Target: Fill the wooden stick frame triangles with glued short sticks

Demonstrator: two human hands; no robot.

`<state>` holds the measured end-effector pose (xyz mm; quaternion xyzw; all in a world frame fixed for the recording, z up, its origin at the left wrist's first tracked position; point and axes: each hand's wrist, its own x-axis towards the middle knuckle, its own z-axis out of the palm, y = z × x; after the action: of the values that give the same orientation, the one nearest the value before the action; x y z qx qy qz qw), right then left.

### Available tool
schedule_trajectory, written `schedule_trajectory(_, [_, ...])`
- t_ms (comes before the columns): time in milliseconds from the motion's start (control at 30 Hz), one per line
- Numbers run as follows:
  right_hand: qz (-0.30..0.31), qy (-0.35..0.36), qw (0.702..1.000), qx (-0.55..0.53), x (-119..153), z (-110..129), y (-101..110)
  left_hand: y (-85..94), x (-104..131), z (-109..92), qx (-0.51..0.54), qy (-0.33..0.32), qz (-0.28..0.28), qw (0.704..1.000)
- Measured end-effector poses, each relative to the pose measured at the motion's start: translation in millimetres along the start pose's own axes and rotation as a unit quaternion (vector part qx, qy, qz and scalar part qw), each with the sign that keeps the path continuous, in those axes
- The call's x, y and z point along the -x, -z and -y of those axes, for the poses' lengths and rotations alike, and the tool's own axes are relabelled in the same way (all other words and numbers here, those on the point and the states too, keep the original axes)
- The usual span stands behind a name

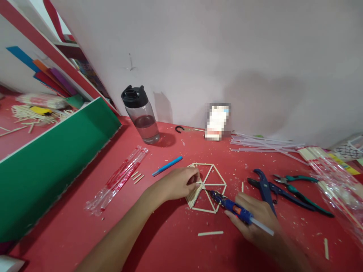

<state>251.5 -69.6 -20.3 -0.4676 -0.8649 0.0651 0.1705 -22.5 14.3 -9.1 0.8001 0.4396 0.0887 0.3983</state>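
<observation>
An octagon-like frame of thin wooden sticks [214, 184] lies flat on the red table, with spokes meeting at its middle. Its lower left section is filled with sticks laid side by side. My left hand [181, 182] is over the frame's left side, thumb and finger pinched at the hub on what looks like the pale end of a short wooden stick. My right hand [255, 215] grips a blue hot glue gun [232, 207], its nozzle at the hub's lower right. A clear glue stick [263, 226] protrudes from the gun's back.
A loose stick [210, 233] lies in front. Left are short sticks [137, 177], a blue pen [167, 166], plastic wrappers [121, 177], a water bottle [143, 117] and a green board [62, 158]. Right are a blue cutter [265, 189], green-handled pliers [300, 187], glue sticks [261, 143] and packaged sticks [334, 177].
</observation>
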Motion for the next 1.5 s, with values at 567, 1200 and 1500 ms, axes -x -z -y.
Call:
schedule_trajectory(567, [-0.005,-0.018,1.0,-0.018,-0.5,0.3,0.5,0.7,0.2,-0.4,0.002,-0.001,0.0,1.0])
schedule_trajectory(1200, [-0.018,-0.029,0.998,-0.06,-3.0,0.4,5.7,-0.1,0.0,0.0,-0.002,-0.002,-0.002,1.0])
schedule_trajectory(1500, [0.012,-0.033,0.995,-0.096,-0.3,1.4,3.7,0.9,-0.2,-0.7,-0.001,-0.004,0.003,1.0])
